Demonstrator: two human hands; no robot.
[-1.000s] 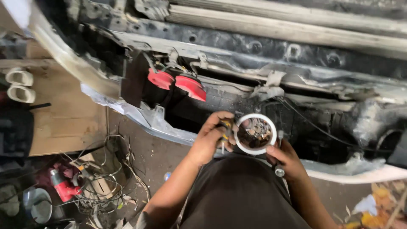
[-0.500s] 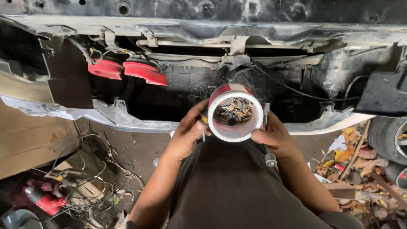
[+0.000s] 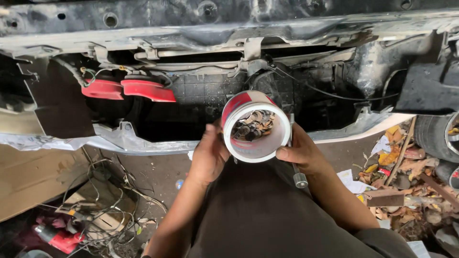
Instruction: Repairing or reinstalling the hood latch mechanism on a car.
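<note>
A round red and white tin (image 3: 256, 126) full of dark bolts and washers is held up in front of me, its open mouth facing the camera. My left hand (image 3: 208, 154) cups its left side. My right hand (image 3: 300, 153) grips its right side, thumb on the rim, and also holds a metal socket wrench (image 3: 297, 173) whose socket end points down. Behind the tin is the stripped front of a car (image 3: 229, 43), with two red horns (image 3: 129, 89) on the left and a dark radiator grid (image 3: 201, 98).
A pale bumper edge (image 3: 119, 141) runs across below the opening. Tangled wires (image 3: 103, 210) and a red power tool (image 3: 60, 238) lie on the ground at lower left beside cardboard (image 3: 28, 177). Dry leaves and scraps (image 3: 406, 177) and a tyre (image 3: 437, 138) are at right.
The view has dropped and steadied on the car front. The tin has been raised from near the opening toward me and stays between both hands.
</note>
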